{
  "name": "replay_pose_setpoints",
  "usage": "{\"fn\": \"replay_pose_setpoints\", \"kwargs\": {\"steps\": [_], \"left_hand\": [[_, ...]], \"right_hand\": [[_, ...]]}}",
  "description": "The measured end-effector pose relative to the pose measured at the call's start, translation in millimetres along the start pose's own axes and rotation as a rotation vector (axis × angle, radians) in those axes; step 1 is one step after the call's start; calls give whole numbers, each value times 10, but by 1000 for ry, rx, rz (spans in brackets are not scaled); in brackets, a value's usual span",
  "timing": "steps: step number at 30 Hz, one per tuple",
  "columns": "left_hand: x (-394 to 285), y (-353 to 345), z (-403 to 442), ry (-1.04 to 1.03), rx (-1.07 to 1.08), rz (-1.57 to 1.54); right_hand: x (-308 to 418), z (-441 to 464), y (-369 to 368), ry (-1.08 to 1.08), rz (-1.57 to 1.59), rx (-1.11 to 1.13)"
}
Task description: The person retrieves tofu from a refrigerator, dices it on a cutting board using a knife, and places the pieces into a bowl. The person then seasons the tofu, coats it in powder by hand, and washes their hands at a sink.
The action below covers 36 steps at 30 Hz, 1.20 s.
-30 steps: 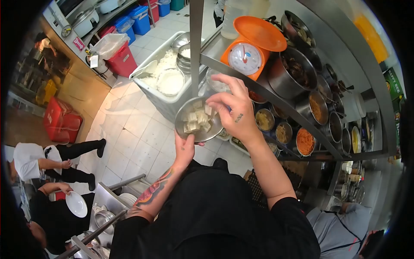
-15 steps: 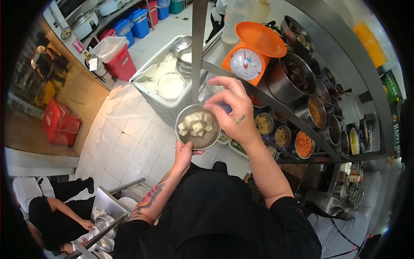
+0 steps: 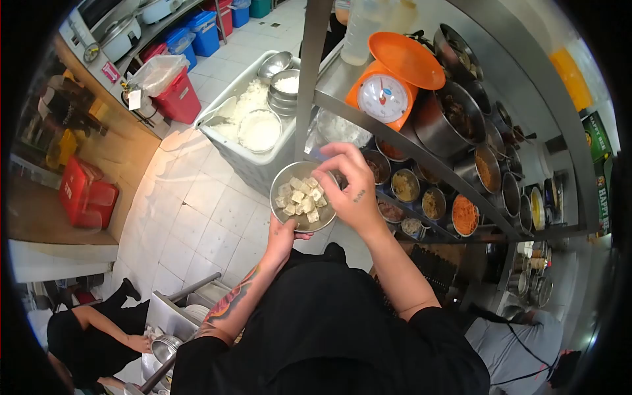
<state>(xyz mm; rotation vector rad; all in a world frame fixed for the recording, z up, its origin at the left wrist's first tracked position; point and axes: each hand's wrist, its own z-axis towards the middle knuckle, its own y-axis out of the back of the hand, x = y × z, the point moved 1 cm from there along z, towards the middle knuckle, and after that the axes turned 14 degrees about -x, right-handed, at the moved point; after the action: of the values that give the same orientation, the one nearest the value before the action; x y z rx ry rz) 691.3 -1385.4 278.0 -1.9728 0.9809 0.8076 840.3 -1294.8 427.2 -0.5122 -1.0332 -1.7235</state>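
Observation:
My left hand (image 3: 284,232) grips a small round metal bowl (image 3: 283,181) from below and the near side, thumb at the rim. In the bowl lie several pale cubes (image 3: 304,201) that look like tofu. At the bowl's right rim is my right hand (image 3: 349,184), its thumb and forefinger drawn together in a pinch over the cubes and the other fingers curled above. Whatever sits between those fingertips is hidden.
A white tub (image 3: 283,145) holds rice and metal bowls ahead. On the steel shelf (image 3: 336,85) at right stand an orange scale (image 3: 382,99) and a large pot (image 3: 447,118). Below are pans, one of shredded carrot (image 3: 465,214). A co-worker's hand (image 3: 138,343) is at lower left.
My right hand has lowered slightly toward me over the bowl. The cubes, heaped together and blurred before, now lie spread out in the bowl. The co-worker at lower left has shifted.

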Motion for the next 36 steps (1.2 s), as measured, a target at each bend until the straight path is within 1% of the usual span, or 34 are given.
{"fn": "replay_pose_setpoints", "kwargs": {"steps": [1, 2, 3, 4, 5, 6, 7, 10, 11, 12, 14, 15, 16, 17, 18, 19, 20, 21, 23, 24, 25, 27, 28, 30, 33, 36], "left_hand": [[15, 23, -18, -17, -23, -4], [46, 59, 17, -10, -10, 3], [90, 113, 80, 66, 18, -13], [126, 155, 147, 141, 48, -30], [106, 151, 171, 146, 61, -29], [95, 145, 163, 178, 72, -17], [119, 148, 145, 214, 77, -6], [232, 92, 128, 191, 53, 26], [216, 32, 136, 167, 40, 20], [202, -26, 167, 162, 36, 11], [159, -164, 236, 34, 13, 53], [129, -231, 263, 27, -5, 41], [91, -292, 304, 78, -46, -25], [79, -332, 330, 132, -85, -89], [146, -310, 402, 199, -120, -137], [203, -323, 397, 195, -137, -142], [226, -350, 351, 151, -168, -114], [255, -368, 305, 106, -198, -85], [414, -360, 225, 88, -228, -112], [526, -337, 183, 109, -252, -128], [617, -326, 121, 134, -279, -143], [697, -388, -62, 116, -361, -157], [746, -376, -125, 134, -373, -188], [884, -266, -158, 182, -377, -256], [859, -211, -238, 139, -483, -262], [830, -75, -257, 95, -517, -250]], "right_hand": [[-31, -32, -12, -9, 56, 7], [-139, -129, -55, 147, -209, 125], [-219, -243, -86, 137, -220, 114], [-287, -363, -124, 71, -227, 132], [-362, -450, -148, 9, -233, 156], [-442, -514, -137, -45, -226, 125], [-552, -548, -109, -51, -233, 132], [-836, -525, 86, -242, -177, -15], [-952, -446, 160, -238, -177, -13], [-1117, -360, 239, -221, -248, -37], [-1438, -181, 372, -204, -339, -69], [-1604, -77, 419, -203, -356, -84], [-1789, 15, 476, -111, -390, -62], [-1890, 73, 465, -104, -376, -51], [-1997, 99, 464, -176, -361, -32], [-2107, 113, 467, -249, -347, -12], [-2191, 127, 461, -341, -274, 72], [-2289, 147, 443, -340, -261, 84], [-2609, 207, 337, -385, -498, 258], [-3100, 118, 209, -343, -490, 222], [-3193, 222, 189, -334, -476, 241], [-3305, 322, 96, -71, -551, 270], [-3360, 392, 40, 1, -576, 286], [-3442, 565, -132, 29, -625, 347], [-3483, 727, -418, 25, -689, 443], [-3509, 733, -783, 32, -772, 524]]}}
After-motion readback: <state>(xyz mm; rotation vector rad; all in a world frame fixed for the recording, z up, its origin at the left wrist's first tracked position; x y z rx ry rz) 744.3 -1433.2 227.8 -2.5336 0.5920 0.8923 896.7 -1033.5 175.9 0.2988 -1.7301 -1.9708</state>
